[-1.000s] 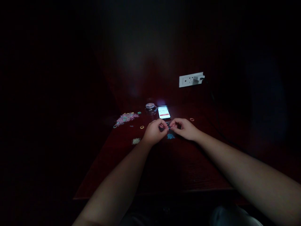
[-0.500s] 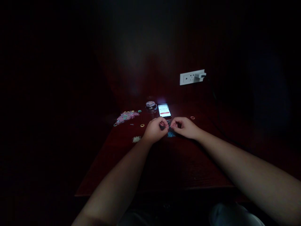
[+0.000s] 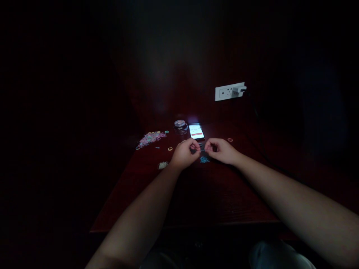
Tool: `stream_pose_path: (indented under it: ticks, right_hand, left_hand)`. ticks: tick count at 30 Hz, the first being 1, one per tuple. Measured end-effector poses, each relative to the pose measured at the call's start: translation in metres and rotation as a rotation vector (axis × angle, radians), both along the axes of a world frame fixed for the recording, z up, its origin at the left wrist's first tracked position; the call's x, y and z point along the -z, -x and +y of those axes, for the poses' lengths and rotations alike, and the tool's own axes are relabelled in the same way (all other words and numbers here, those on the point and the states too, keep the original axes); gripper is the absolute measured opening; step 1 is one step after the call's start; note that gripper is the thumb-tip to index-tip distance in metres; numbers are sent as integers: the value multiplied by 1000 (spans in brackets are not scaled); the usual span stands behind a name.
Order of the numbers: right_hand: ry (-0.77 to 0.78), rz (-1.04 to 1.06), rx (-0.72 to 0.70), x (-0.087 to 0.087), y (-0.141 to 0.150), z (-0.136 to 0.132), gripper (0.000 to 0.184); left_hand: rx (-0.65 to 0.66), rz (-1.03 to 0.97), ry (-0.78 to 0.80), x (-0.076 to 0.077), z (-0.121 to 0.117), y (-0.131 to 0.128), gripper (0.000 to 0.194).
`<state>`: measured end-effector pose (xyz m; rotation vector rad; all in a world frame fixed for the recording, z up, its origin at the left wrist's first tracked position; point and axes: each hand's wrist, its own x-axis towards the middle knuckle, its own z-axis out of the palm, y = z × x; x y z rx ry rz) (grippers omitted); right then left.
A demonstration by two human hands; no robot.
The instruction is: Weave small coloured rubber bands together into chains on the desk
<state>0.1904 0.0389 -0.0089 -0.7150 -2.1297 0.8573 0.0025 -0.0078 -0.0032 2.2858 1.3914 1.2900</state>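
Note:
My left hand pinches one end of a small bluish rubber band. The fingertips of my right hand are closed on its other end, so the band spans the short gap between both hands. Just below it on the dark red table lies a little pile of blue rubber bands. Close to my left wrist is a pile of pale yellow bands. A grey-blue hair tie rests behind the fingers, and a yellow one lies left of my left hand.
A lit phone and a round lidded clear jar stand behind my hands. Farther left spreads a heap of multicoloured bands. One pink band lies at right. A wall socket holds a plug with a dark cable.
My right hand has moved slightly right, away from the left, and the band between them now shows as a longer stretched line. The left hand has hardly moved.

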Motion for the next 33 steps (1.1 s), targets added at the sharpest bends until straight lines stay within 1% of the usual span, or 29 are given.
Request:
stream_pose_path:
  ticks: [8,20,33]
  right_hand:
    - [-13,-24,4,-2,0,-1,6]
    - [-9,-22,-3,1,0,0,6]
    - [-24,-31,-18,2,0,1,4]
  left_hand:
    - [-10,4,13,-1,0,1,10]
    - [24,0,10,0,0,0,11]
    - [19,8,41,-2,-1,-1,11]
